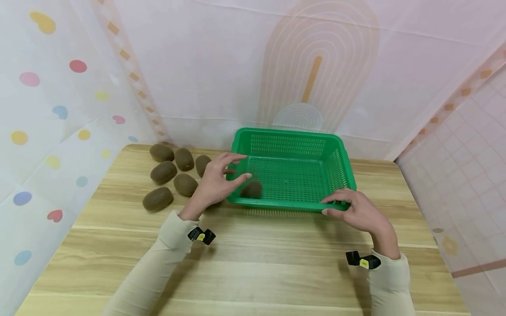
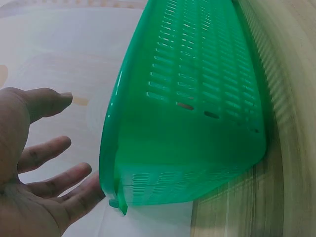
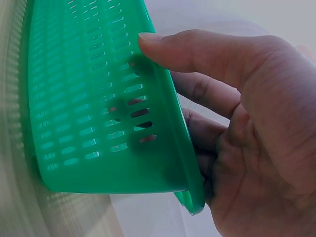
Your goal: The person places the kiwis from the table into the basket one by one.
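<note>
A green plastic basket [image 1: 286, 204] with slotted walls stands on the table near the back cloth. Over its left rim, my left hand [image 1: 217, 177] is spread with nothing between thumb and fingers. Inside the basket, just below that hand, is a brown kiwi [image 1: 252, 189], blurred. My right hand [image 1: 357, 211] grips the front right rim. The right wrist view shows its thumb [image 3: 170, 49] on the outer wall and its fingers over the inner side. Several more kiwis [image 1: 158, 199] lie on the table left of the basket, some partly hidden by the left hand and wrist.
The pale wooden table [image 1: 269, 267] extends in front of the basket and to its right. A patterned cloth [image 1: 205, 66] hangs directly behind the table, with further cloth walls on the left and right sides.
</note>
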Motion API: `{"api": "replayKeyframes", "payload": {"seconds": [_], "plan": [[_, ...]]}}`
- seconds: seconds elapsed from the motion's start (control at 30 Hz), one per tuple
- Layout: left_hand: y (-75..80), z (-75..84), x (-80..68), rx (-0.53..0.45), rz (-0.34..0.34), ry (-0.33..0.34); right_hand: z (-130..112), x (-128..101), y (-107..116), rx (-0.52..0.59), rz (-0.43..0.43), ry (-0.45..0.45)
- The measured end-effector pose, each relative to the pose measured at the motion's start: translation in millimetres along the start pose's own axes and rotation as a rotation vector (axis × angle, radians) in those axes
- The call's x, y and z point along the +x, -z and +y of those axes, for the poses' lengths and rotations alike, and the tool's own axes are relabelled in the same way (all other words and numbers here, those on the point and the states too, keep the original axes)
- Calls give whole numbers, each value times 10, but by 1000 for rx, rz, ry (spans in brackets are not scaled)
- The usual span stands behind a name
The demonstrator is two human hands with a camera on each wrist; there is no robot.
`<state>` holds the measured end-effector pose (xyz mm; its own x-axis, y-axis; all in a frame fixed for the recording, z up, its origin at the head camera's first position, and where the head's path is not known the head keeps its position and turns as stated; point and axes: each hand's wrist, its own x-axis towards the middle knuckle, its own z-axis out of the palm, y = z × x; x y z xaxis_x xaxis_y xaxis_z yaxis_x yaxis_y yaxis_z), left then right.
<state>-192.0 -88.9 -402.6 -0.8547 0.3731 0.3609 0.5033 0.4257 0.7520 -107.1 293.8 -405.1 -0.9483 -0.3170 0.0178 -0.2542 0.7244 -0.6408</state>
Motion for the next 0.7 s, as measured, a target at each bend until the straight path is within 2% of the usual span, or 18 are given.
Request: {"api": "replayKeyframes", "payload": {"seconds": [0.2, 0.47, 0.7], "plan": [[34, -39, 5, 40, 13, -13, -4, 4, -3, 8, -8, -8], [136, -93, -30, 104, 4, 17, -9, -3, 1, 13, -6, -4], [263, -214, -100, 202, 62, -14, -13, -7, 1, 11, -6, 5]]}}
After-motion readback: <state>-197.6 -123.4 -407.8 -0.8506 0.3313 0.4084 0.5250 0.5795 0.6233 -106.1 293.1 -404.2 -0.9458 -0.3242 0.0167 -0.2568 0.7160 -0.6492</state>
